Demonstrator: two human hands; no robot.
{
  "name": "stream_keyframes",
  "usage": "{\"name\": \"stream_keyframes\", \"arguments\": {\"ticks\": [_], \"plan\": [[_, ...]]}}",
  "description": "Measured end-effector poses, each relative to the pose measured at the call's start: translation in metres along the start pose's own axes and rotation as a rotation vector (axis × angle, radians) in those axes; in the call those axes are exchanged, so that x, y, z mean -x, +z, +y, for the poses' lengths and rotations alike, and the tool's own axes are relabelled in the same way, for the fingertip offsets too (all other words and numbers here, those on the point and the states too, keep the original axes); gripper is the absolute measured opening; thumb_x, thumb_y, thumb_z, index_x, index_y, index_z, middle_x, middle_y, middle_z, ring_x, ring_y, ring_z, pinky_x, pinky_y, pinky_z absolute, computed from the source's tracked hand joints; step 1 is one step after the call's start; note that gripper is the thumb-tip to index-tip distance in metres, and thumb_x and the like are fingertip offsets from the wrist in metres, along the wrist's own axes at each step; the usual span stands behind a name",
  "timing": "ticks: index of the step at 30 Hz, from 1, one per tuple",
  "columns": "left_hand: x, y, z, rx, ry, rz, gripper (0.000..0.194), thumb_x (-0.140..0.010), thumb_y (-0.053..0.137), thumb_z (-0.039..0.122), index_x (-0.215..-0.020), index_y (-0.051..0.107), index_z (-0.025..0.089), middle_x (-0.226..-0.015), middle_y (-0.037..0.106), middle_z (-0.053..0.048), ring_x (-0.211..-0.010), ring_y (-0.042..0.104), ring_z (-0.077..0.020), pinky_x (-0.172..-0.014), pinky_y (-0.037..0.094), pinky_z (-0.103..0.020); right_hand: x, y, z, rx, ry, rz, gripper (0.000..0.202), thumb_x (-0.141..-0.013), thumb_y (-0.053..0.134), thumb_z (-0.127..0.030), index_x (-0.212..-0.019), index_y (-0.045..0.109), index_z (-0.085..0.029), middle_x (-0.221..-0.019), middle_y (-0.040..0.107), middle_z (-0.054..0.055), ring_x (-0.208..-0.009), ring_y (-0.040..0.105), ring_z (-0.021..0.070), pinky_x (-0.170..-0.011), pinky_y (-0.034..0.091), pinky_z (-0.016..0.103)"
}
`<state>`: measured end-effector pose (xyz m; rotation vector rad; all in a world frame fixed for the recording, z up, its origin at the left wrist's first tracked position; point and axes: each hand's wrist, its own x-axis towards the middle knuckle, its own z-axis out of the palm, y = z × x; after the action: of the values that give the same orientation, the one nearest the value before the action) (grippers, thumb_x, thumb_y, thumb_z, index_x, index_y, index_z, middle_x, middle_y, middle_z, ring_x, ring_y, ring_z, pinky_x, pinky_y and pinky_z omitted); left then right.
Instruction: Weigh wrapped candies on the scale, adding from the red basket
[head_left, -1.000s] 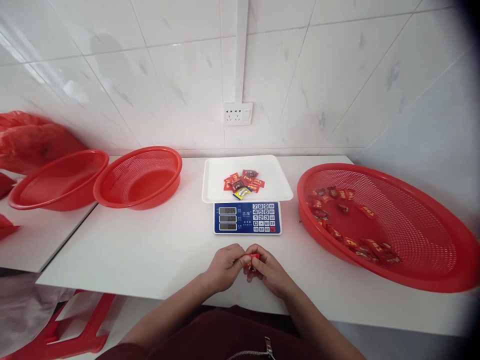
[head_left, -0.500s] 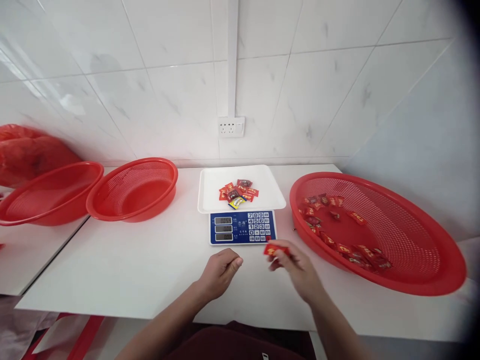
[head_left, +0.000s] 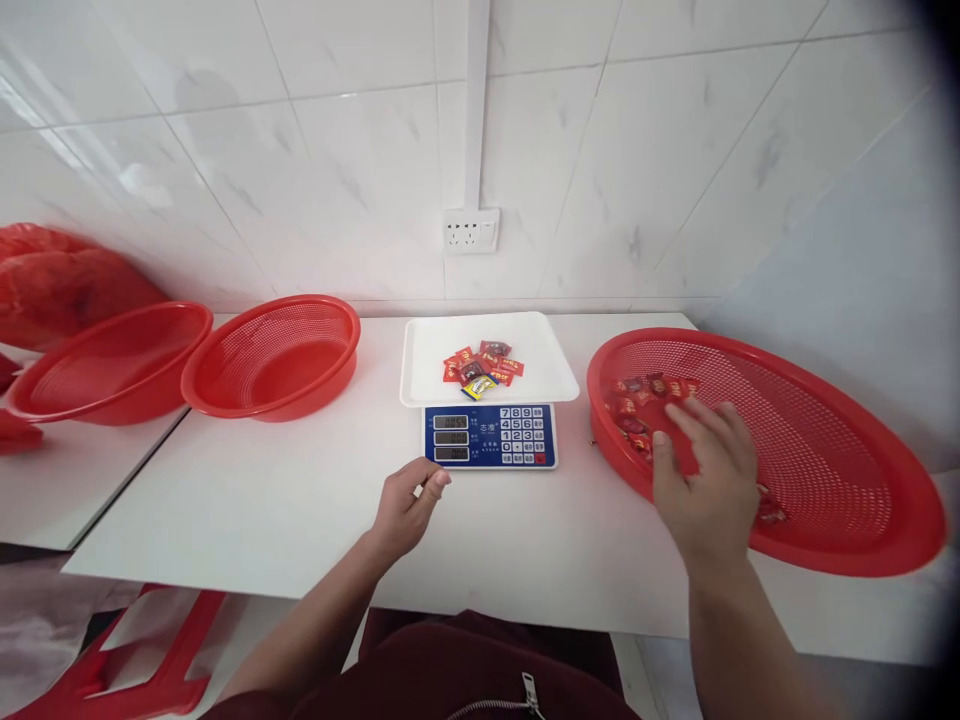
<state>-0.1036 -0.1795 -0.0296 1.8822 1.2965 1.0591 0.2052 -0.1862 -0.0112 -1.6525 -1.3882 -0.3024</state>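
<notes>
Over the large red basket (head_left: 840,400) at the right, my right hand (head_left: 709,480) is open with its fingers spread, nothing visible in it. Small wrapped candies (head_left: 634,400), mostly red, lie in that basket beneath and around the hand, which hides part of them. My left hand (head_left: 409,505) is closed, thumb against the curled fingers, just in front of the scale; the inside of the fist is hidden. On the white tray of the digital scale (head_left: 491,438) rests a small pile of red candies (head_left: 495,362) with one yellow-and-blue candy (head_left: 478,387).
Two red baskets stand on the left, the nearer one (head_left: 349,375) on this table and another (head_left: 112,405) beside it. Behind them is a red plastic bag (head_left: 67,285). A wall socket (head_left: 471,231) is above the scale. A red stool (head_left: 157,650) shows below.
My right hand has moved right, from in front of the scale to over the basket; the red candy it held is no longer visible in it. My left hand has shifted slightly left and stays closed.
</notes>
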Motion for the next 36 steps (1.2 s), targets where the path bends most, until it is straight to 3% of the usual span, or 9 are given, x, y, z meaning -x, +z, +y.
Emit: {"name": "stream_keyframes", "arguments": {"ticks": [2, 5, 7, 11, 15, 20, 25, 31, 36], "plan": [[-0.003, -0.004, -0.001, -0.007, -0.022, 0.032, 0.034, -0.090, 0.042, 0.041, -0.068, 0.055, 0.018, -0.060, 0.054, 0.002, -0.057, 0.050, -0.0102, -0.056, 0.041, -0.022, 0.018, 0.008, -0.018, -0.154, -0.102, -0.006, 0.020, -0.084, 0.052, -0.025, -0.099, 0.066, -0.021, -0.105, 0.068, 0.013, -0.110, 0.059, 0.0284, -0.094, 0.046, 0.048], [-0.017, -0.010, -0.004, -0.039, -0.048, 0.084, 0.029, -0.088, 0.045, 0.040, -0.073, 0.057, 0.018, -0.063, 0.056, 0.002, -0.058, 0.050, -0.0097, -0.058, 0.043, -0.022, 0.050, 0.024, -0.048, -0.457, -0.190, -0.529, 0.022, -0.084, 0.047, -0.018, -0.090, 0.067, -0.024, -0.084, 0.071, 0.007, -0.072, 0.066, 0.0200, -0.066, 0.053, 0.033], [-0.034, -0.014, -0.007, -0.076, -0.038, 0.115, 0.022, -0.086, 0.049, 0.037, -0.079, 0.059, 0.019, -0.069, 0.061, 0.001, -0.063, 0.054, -0.0102, -0.062, 0.045, -0.022, 0.073, 0.039, -0.064, -0.576, -0.268, -0.889, 0.026, -0.084, 0.046, -0.016, -0.092, 0.069, -0.025, -0.085, 0.072, 0.005, -0.072, 0.066, 0.0198, -0.063, 0.052, 0.031], [-0.084, -0.021, -0.011, -0.217, 0.030, 0.070, 0.016, -0.084, 0.053, 0.029, -0.092, 0.063, 0.020, -0.088, 0.067, -0.001, -0.076, 0.060, -0.0127, -0.071, 0.049, -0.025, 0.104, 0.067, -0.074, -0.573, -0.273, -1.189, 0.024, -0.082, 0.046, -0.017, -0.089, 0.069, -0.022, -0.090, 0.073, 0.007, -0.080, 0.067, 0.0229, -0.071, 0.051, 0.035], [-0.137, -0.018, -0.011, -0.351, 0.102, -0.055, 0.021, -0.085, 0.051, 0.028, -0.099, 0.065, 0.022, -0.103, 0.068, -0.004, -0.096, 0.061, -0.0181, -0.084, 0.049, -0.032, 0.111, 0.078, -0.068, -0.648, -0.008, -1.179, 0.022, -0.083, 0.046, -0.020, -0.088, 0.068, -0.020, -0.090, 0.071, 0.006, -0.081, 0.065, 0.0202, -0.074, 0.050, 0.032], [-0.177, 0.001, -0.012, -0.513, 0.393, -0.296, 0.030, -0.089, 0.046, 0.032, -0.114, 0.061, 0.024, -0.119, 0.063, -0.005, -0.117, 0.050, -0.0217, -0.105, 0.037, -0.039, 0.107, 0.077, -0.064, -0.708, 0.150, -1.147, 0.020, -0.082, 0.049, -0.025, -0.087, 0.067, -0.019, -0.084, 0.069, 0.005, -0.076, 0.063, 0.0198, -0.069, 0.050, 0.031], [-0.186, 0.007, -0.018, -0.660, 0.251, -0.151, 0.035, -0.087, 0.050, 0.034, -0.118, 0.059, 0.020, -0.122, 0.060, -0.008, -0.120, 0.048, -0.0253, -0.105, 0.036, -0.042, 0.107, 0.075, -0.067, -0.708, 0.107, -1.137, 0.020, -0.082, 0.048, -0.024, -0.086, 0.067, -0.020, -0.084, 0.068, 0.004, -0.074, 0.062, 0.0199, -0.068, 0.049, 0.032], [-0.178, -0.057, -0.038, -0.706, 0.077, 0.154, 0.043, -0.090, 0.044, 0.039, -0.126, 0.051, 0.017, -0.135, 0.051, -0.011, -0.130, 0.039, -0.0245, -0.109, 0.032, -0.039, 0.104, 0.073, -0.067, -0.728, 0.108, -1.137, 0.020, -0.083, 0.048, -0.025, -0.086, 0.067, -0.022, -0.083, 0.068, 0.003, -0.075, 0.062, 0.0202, -0.069, 0.050, 0.032], [-0.154, -0.130, -0.059, -0.905, -0.413, 0.154, 0.058, -0.090, 0.035, 0.048, -0.137, 0.037, 0.014, -0.137, 0.048, -0.018, -0.130, 0.039, -0.0350, -0.107, 0.026, -0.052, 0.103, 0.073, -0.066, -0.738, 0.116, -1.158, 0.019, -0.084, 0.048, -0.027, -0.086, 0.066, -0.022, -0.082, 0.067, 0.003, -0.075, 0.062, 0.0208, -0.070, 0.049, 0.033]]}}
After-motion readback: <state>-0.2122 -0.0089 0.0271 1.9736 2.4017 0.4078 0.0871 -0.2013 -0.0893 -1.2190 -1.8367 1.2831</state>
